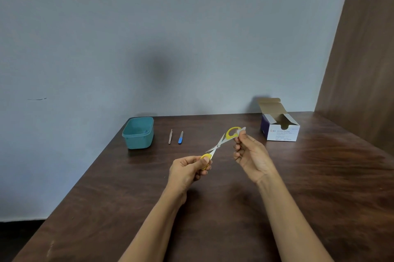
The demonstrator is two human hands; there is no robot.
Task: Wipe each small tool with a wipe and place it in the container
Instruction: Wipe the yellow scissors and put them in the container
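Two bare forearms reach in from the near edge over a dark wooden table point(319, 176), and the hands meet in the air to the right of the container and nearer the camera than it.

The left hand point(187, 171) has its fingers and thumb curled tight round one yellow handle loop of a small pair of scissors point(218, 145). The scissors are off the table, held between the two hands, and they are spread wide open – the blades cross at the metal pivot, with the other yellow loop pointing up and away toward the right.

The right hand point(251, 155) pinches a small white wipe point(242, 130) between thumb and fingertips, pressed against that upper loop; its other fingers are loosely curled below.

The container point(138, 141) is a teal plastic tub with rounded corners, standing at the table's far left corner near the pale blue wall point(149, 27). Whether anything lies inside it I cannot tell.

Just right of the container two slim tools lie side by side on the wood, apart from each other: a pair of tweezers point(170, 136) nearer the container, then a blue-handled tool point(180, 137).

Far to the right of the container, beyond the hands, stands a white and purple box point(280, 131) with its lid flap up – the print on its front is too small to read in full.
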